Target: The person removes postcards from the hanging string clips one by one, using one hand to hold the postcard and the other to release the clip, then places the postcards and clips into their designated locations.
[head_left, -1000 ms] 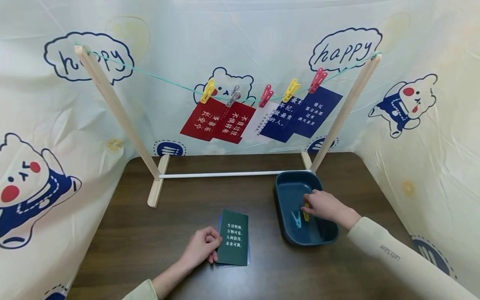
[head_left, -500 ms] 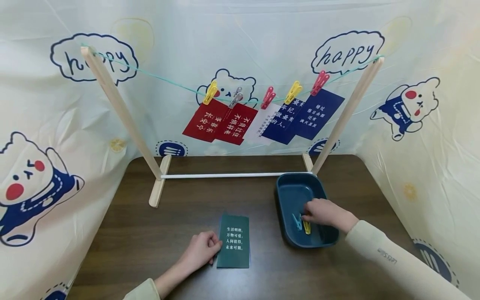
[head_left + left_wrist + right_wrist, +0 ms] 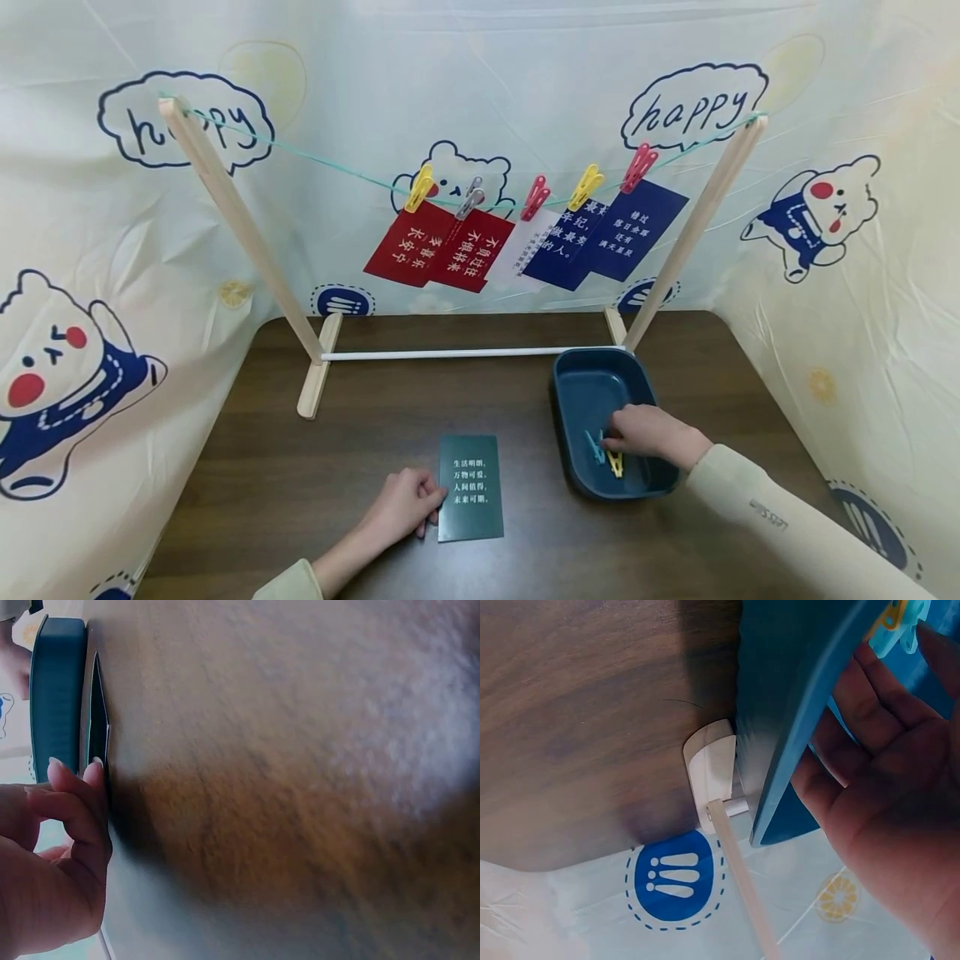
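A dark green card point(image 3: 471, 492) with white writing lies at the front middle of the table. My left hand point(image 3: 408, 502) pinches its left edge between thumb and fingers. In the left wrist view, the card point(image 3: 97, 724) is seen nearly edge-on beside my fingertips. On the right, my right hand point(image 3: 652, 435) reaches into a dark blue tray point(image 3: 566, 417), fingertips at a yellow clothespin point(image 3: 616, 465). A light blue clothespin point(image 3: 595, 447) lies beside it. The right wrist view shows both near thumb and fingers, partly cut off; whether the fingertips grip one is unclear.
Behind stands a wooden frame point(image 3: 240, 225) with a green string point(image 3: 330, 161). Clothespins hold red cards point(image 3: 471, 250), a white card point(image 3: 517, 254) and dark blue cards point(image 3: 637, 229) on it. A white rod point(image 3: 442, 353) joins the frame's feet.
A pale bluish card edge showing behind the green card is now hidden. The yellow clothespin shows lower, below my right fingertips. Both hands stay in nearly the same places.
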Available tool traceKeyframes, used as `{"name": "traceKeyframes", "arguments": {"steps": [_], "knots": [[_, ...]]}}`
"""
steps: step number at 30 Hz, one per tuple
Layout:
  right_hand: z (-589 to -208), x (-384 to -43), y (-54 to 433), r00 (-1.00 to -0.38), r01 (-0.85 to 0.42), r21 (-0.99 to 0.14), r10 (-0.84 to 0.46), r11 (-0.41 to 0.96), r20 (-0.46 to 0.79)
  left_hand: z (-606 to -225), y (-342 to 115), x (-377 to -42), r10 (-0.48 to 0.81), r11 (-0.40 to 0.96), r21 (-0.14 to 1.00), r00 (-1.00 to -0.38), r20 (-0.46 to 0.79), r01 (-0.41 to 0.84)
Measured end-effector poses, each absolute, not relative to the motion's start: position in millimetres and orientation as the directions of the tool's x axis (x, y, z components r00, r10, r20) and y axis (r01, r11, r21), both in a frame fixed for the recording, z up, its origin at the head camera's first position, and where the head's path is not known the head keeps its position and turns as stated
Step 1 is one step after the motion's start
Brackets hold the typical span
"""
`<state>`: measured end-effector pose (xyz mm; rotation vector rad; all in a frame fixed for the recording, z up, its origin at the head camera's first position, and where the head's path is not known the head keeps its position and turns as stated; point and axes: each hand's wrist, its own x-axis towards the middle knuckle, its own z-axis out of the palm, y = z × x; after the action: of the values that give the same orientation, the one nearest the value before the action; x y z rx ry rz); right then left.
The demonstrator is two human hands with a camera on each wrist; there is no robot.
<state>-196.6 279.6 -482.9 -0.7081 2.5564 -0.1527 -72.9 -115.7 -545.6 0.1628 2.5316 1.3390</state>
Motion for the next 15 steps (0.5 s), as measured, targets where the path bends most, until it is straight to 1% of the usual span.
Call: {"name": "traceKeyframes", "arguments": {"steps": [4, 10, 15], "knots": [[-484.2, -194.9, 279.4, -0.757, -0.442, -0.232, -0.499, 0.866, -0.422, -545.7, -115.8, -70.5, 0.235, 0.564, 0.826, -0.956, -0.178, -0.015], [-483.1, -194.9, 280.1, -0.763, -0.437, -0.241, -0.499, 0.866, -0.409, -545.3, -113.5, -67.9, 0.222, 0.626, 0.778, -0.969, -0.113, 0.053], [-485.2, -196.0, 280.9, -0.774, -0.422, -0.246, -0.488, 0.873, -0.404, -547.8, -113.8, -67.7, 0.209, 0.648, 0.758, -0.975, -0.077, 0.079]]}}
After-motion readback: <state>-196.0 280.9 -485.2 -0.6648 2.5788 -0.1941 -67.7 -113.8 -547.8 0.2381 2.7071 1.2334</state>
